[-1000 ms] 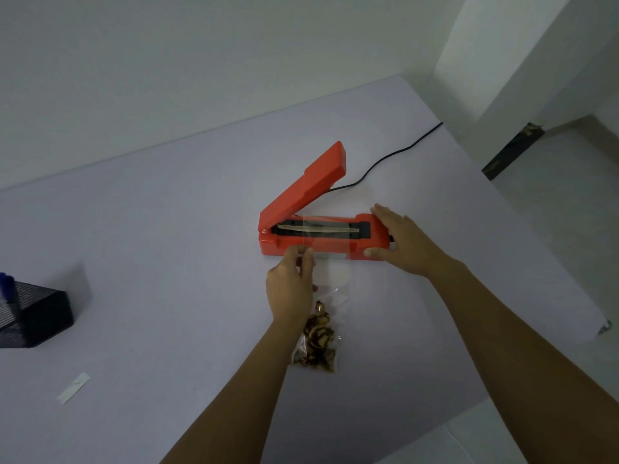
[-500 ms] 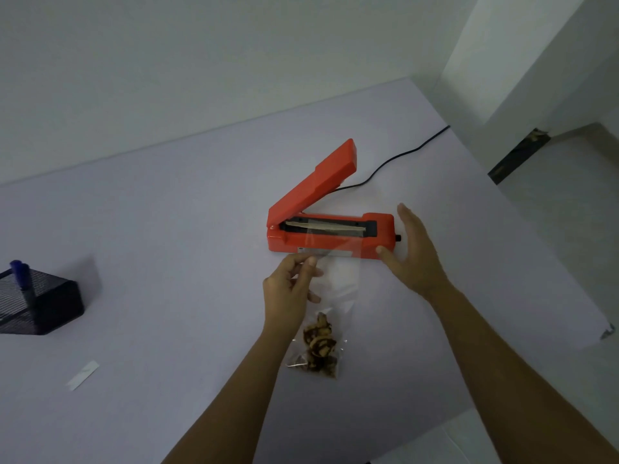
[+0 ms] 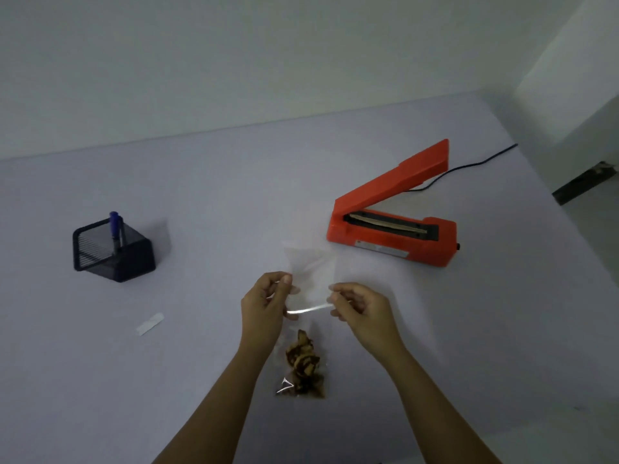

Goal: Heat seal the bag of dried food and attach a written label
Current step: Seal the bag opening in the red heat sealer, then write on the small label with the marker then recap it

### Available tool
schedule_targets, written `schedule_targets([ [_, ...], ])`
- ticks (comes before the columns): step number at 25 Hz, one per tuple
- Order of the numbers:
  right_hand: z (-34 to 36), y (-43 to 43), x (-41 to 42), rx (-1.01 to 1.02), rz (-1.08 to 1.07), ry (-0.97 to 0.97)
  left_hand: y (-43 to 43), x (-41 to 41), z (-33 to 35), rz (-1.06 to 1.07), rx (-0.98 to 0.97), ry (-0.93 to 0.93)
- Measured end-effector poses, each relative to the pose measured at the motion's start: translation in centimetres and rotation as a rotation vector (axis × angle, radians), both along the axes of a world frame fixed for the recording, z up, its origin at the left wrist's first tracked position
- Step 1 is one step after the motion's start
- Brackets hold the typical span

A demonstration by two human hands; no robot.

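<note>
A clear plastic bag [image 3: 310,272] with brown dried food [image 3: 303,363] at its bottom lies on the table in front of me. My left hand [image 3: 264,309] pinches its left edge and my right hand [image 3: 363,309] pinches its right edge, about halfway up the bag. The bag's open top points away from me. The red heat sealer [image 3: 392,229] stands to the upper right with its lid raised, apart from the bag. A small white label strip [image 3: 150,323] lies on the table to the left.
A black mesh pen holder [image 3: 114,252] with a blue pen [image 3: 115,226] stands at the left. The sealer's black cord [image 3: 469,167] runs off to the right rear. The table's right edge drops off beside the sealer.
The bag has come off the sealer toward me. My right hand left the sealer and took the bag's right edge. The view swung left, bringing the pen holder in.
</note>
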State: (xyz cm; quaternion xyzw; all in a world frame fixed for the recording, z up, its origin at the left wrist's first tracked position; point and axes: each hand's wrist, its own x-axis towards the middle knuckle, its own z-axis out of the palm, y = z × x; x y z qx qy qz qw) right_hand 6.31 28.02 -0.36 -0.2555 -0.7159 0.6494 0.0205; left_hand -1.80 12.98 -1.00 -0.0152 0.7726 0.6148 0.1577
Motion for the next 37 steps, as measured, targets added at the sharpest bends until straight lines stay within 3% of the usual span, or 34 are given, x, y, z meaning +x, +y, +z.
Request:
schedule_targets([
  [6,-1.2,-5.3,-2.7,0.045,0.108,-0.011,-6.6,-0.7,-1.4,0.076,-0.076,-0.024],
  [12,-3.6,-7.5,-5.1,0.103,0.093,-0.079,-9.2,-3.0,-2.9,0.003,-0.216,-0.025],
  [15,-4.7,-7.6,-5.6,0.163,0.084,-0.124,-9.4,-4.1,-3.3,-0.048,-0.329,0.033],
  [23,-5.7,-7.1,-6.0,0.218,0.078,-0.172,-9.5,-4.0,-4.0,-0.066,-0.395,0.055],
  [31,-5.3,-7.6,-5.9,0.516,0.127,-0.112,-8.6,-3.7,-4.6,-0.008,-0.501,0.129],
  [37,-5.3,-7.3,-6.0,0.503,0.172,-0.134,-8.0,-3.3,-4.5,0.010,-0.554,0.170],
])
